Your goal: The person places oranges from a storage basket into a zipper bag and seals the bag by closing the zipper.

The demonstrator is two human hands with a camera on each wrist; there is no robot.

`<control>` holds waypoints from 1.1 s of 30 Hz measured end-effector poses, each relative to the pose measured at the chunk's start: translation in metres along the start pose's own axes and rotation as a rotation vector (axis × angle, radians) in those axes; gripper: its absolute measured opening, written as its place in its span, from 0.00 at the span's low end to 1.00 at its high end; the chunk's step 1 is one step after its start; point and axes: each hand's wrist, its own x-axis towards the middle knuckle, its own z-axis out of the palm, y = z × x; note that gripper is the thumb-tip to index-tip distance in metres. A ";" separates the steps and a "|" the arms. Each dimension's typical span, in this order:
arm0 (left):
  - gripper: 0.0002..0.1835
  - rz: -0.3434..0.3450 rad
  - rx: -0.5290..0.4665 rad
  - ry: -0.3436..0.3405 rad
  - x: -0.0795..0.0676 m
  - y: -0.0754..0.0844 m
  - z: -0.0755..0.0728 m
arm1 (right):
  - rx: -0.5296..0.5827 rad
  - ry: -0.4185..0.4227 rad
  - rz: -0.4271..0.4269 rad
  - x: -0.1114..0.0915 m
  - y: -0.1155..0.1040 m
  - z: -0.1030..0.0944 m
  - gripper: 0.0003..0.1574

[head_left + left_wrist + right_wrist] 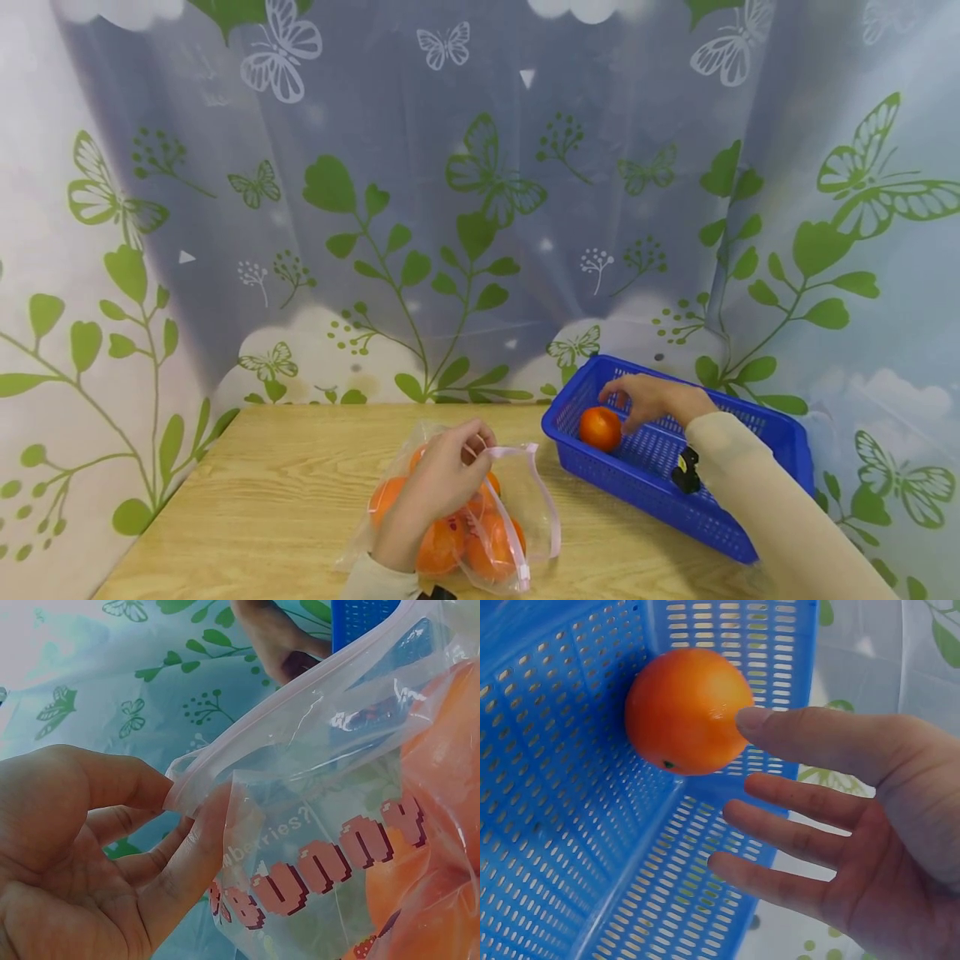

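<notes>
Loose fruit: I find one glossy, round orange fruit [600,431] near the end wall of the blue perforated plastic basket [622,483]; no long axis.
Nearer hand: right hand [651,398], fingers spread, gripping nothing.
Bearing: on my head view, the fruit lies left of the thumb, just nearside of the fingertips; contact, I cannot tell.
Bag mouth: left hand [442,475] pinches the edge of a clear, pink-rimmed plastic bag [322,877] of orange fruits [441,546].

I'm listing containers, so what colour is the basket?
The basket is blue, best seen in the head view.
</notes>
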 end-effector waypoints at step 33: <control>0.04 -0.005 -0.010 0.006 0.001 -0.002 0.000 | 0.187 -0.135 0.195 0.026 0.003 0.009 0.44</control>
